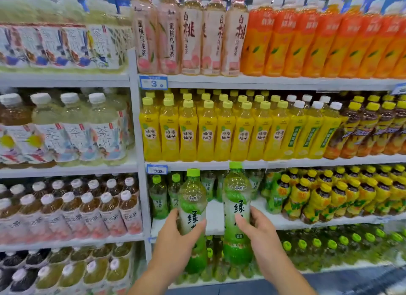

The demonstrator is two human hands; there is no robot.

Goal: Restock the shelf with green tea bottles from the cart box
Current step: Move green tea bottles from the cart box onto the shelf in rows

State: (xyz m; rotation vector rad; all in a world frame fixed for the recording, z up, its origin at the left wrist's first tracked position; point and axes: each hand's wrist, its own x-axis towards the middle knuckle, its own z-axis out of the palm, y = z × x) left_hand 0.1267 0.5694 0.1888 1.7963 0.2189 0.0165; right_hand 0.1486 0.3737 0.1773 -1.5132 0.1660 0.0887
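Left hand (175,237) fingers (173,214) wrapped round left green tea bottle (192,198). Right hand (261,231) fingers (256,213) wrapped round right green tea bottle (236,196). Both bottles upright, side by side, held just in front of shelf (216,214). Back-row green tea bottles (158,199) stand at shelf rear.

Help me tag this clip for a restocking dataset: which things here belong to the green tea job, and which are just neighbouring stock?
Job: left hand gripping the left green tea bottle; right hand gripping the right green tea bottle; part-filled green tea shelf; shelved green tea bottles behind.
Bystanders: honey pomelo bottles; peach oolong bottles; orange-label bottles; price tag.
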